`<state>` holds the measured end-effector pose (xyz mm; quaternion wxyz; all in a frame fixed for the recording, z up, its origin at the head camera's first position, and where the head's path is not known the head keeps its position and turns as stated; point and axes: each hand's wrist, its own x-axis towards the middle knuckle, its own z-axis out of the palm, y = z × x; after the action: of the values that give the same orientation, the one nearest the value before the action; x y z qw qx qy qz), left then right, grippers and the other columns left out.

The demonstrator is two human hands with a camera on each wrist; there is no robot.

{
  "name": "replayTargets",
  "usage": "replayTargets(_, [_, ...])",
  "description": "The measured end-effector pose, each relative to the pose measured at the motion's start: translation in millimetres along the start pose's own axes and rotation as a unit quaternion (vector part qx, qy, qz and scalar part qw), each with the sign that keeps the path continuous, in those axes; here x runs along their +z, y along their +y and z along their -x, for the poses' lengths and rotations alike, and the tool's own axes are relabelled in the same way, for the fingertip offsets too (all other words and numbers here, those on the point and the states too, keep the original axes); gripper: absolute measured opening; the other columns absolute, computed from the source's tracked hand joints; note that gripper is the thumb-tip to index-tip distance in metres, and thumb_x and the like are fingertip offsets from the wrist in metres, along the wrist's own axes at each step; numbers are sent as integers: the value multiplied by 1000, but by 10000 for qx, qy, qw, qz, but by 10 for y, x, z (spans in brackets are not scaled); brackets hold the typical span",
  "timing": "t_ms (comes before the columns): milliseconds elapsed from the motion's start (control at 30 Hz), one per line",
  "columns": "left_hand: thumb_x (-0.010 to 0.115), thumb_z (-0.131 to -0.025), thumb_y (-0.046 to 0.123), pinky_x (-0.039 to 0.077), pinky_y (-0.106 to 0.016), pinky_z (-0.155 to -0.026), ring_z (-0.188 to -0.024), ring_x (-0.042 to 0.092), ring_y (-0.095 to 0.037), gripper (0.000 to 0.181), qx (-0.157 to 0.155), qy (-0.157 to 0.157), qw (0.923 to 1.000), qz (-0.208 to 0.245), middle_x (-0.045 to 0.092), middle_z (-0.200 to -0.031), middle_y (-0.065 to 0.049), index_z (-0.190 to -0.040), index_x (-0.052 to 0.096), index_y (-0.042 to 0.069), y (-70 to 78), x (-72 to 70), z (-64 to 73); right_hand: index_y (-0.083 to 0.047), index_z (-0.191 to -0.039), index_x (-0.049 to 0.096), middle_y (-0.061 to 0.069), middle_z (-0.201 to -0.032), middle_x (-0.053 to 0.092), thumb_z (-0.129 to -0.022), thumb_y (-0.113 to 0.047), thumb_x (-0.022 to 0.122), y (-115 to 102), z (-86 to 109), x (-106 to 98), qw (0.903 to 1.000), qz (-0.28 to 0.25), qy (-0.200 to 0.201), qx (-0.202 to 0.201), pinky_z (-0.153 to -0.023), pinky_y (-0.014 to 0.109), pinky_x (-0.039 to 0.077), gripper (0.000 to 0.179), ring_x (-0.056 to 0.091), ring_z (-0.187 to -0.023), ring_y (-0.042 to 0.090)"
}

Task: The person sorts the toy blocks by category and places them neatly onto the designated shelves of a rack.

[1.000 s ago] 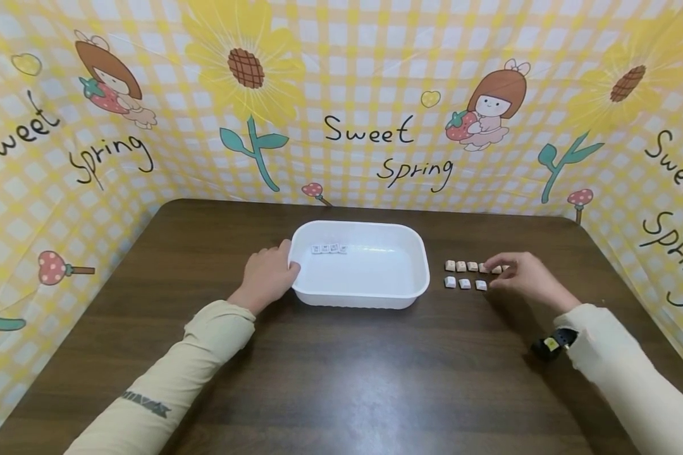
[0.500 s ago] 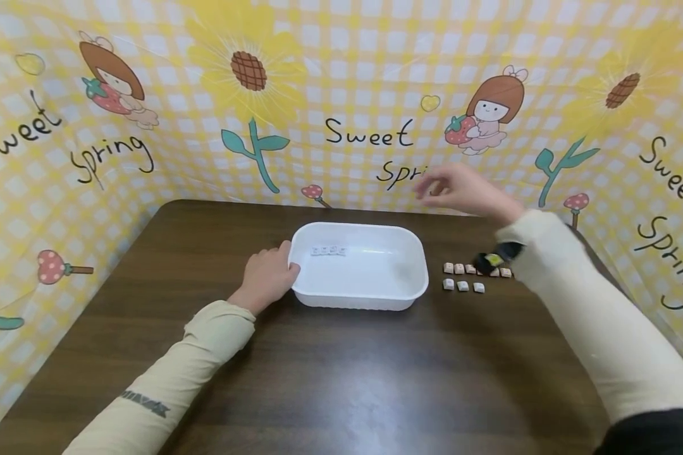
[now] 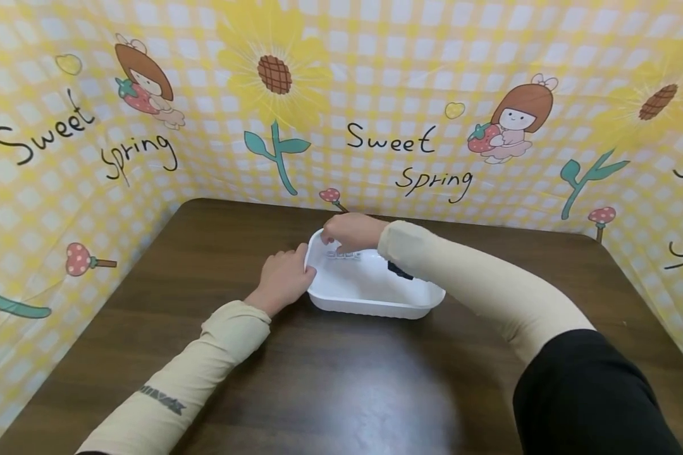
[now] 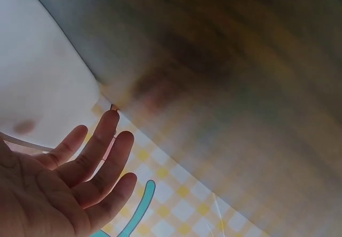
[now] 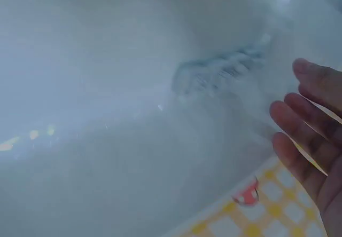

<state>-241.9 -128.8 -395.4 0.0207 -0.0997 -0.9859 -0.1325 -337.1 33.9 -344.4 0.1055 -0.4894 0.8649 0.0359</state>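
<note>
My left hand (image 3: 281, 278) grips the left end of a white plastic tub (image 3: 375, 309), its thumb at the rim. In the left wrist view its four fingers (image 4: 95, 186) show beside the tub's wall; the thumb is hidden. My right hand (image 3: 353, 231) reaches over the far left of the tub, fingers bent downward above a short row of white keycaps (image 3: 344, 255). Blurred in the right wrist view, those keycaps (image 5: 224, 71) lie inside, near the fingertips (image 5: 286, 109). Whether a keycap sits between the right fingertips cannot be made out.
A dark brown wooden table (image 3: 341, 385) carries the tub. The right sleeve (image 3: 478, 281) crosses over the tub's right end and hides the table behind it. A yellow checked cloth (image 3: 216, 164) stands around the back and sides.
My right hand has risen from the keycap rows on the table and swung left into the tub. Those rows are now hidden by the sleeve. My left hand stays on the tub.
</note>
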Motion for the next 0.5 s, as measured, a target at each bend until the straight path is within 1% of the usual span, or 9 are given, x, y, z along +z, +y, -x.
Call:
replayTargets(33, [47, -89, 27, 45, -41, -68, -74, 57, -29, 38, 2, -3, 10000, 3, 65, -91, -15, -117, 51, 1, 1, 2, 3, -11, -117, 66, 6, -114, 68, -81, -17, 72, -14, -38, 44, 9999, 164, -34, -19, -90, 29, 51, 37, 65, -104, 18])
replayTargets(133, [46, -89, 27, 45, -41, -69, -76, 57, -29, 38, 1, 14, 10000, 17, 65, -92, -14, -117, 50, 1, 0, 11, 10, -11, -116, 66, 6, -114, 69, -82, -16, 71, -36, -124, 161, 9992, 375, -111, -74, -89, 29, 51, 35, 66, -102, 18])
replayTargets(200, [46, -89, 27, 45, -42, -70, -78, 58, -29, 38, 3, 16, 10000, 25, 66, -93, -14, -117, 50, 1, 6, 16, 9, -11, -115, 67, 6, -111, 70, -83, -16, 70, -36, -151, 224, 9986, 497, -164, -103, -88, 29, 51, 33, 67, -99, 17])
replayTargets(267, [45, -90, 27, 45, -42, -71, -78, 58, -29, 38, 20, 25, 10000, 24, 66, -94, -14, -118, 50, 1, 6, 23, 6, -10, -112, 68, 7, -107, 71, -85, -14, 67, -32, -166, 271, 9979, 608, -136, -198, -87, 29, 51, 28, 67, -94, 17])
replayTargets(400, [45, -89, 27, 45, -42, -71, -79, 58, -30, 38, 6, 89, 10000, 5, 65, -93, -15, -117, 50, 1, 5, 33, 1, -10, -110, 70, 7, -106, 71, -87, -9, 64, -9, -181, 339, 9973, 630, 76, -372, -89, 28, 51, 24, 66, -95, 16])
replayTargets(500, [45, -89, 26, 45, -42, -69, -77, 58, -30, 37, 22, 145, 9999, -3, 65, -91, -15, -115, 51, 1, 1, 36, 0, -13, -111, 70, 4, -109, 71, -87, -8, 63, 5, -172, 355, 9976, 522, 179, -417, -92, 28, 50, 25, 66, -101, 16])
